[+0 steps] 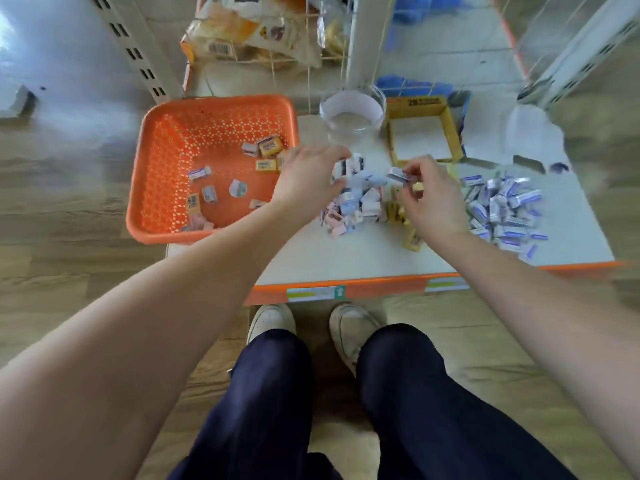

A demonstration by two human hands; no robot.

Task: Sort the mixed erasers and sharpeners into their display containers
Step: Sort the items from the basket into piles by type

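A mixed pile of small wrapped erasers (pixel 356 202) lies in the middle of the low white shelf (pixel 346 261). My left hand (pixel 304 178) hovers over the pile's left side, fingers curled down, and I cannot tell whether it holds anything. My right hand (pixel 429 195) pinches a small purple-and-white eraser (pixel 397 174) above the pile. To the right sits a sorted heap of purple-wrapped erasers (pixel 505 209). An orange mesh basket (pixel 152 188) on the left holds several loose erasers. A clear round tub (pixel 353 112) and a yellow cardboard box (pixel 391 140) stand behind the pile, both showing bare bottoms.
A few yellow-wrapped erasers (pixel 412 237) lie near the pile's right edge. Wire racks with packaged goods (pixel 256 32) rise behind the shelf. The shelf's orange front edge (pixel 381 289) is just above my shoes (pixel 273 320). Wood-pattern floor surrounds it.
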